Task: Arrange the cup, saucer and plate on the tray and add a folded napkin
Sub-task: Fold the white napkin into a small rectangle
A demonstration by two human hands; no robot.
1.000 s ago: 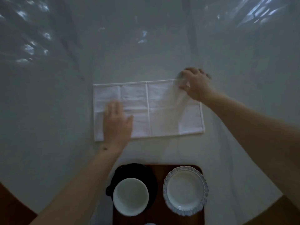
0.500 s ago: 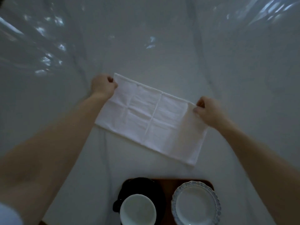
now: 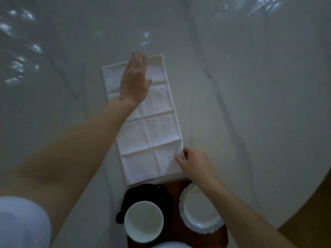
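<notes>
The white napkin lies flat on the pale marbled surface, a long creased rectangle running away from the person, its near edge just beyond the dark wooden tray. Bare surface spreads wide to the left, right and far side of it. The left hand lies palm down on the far end with fingers straight and together, reaching the far edge. The right hand pinches the near right corner between thumb and curled fingers. On the tray, a white-lined cup sits on a black saucer at left, and a white scalloped plate sits beside it at right, partly under the right forearm.
</notes>
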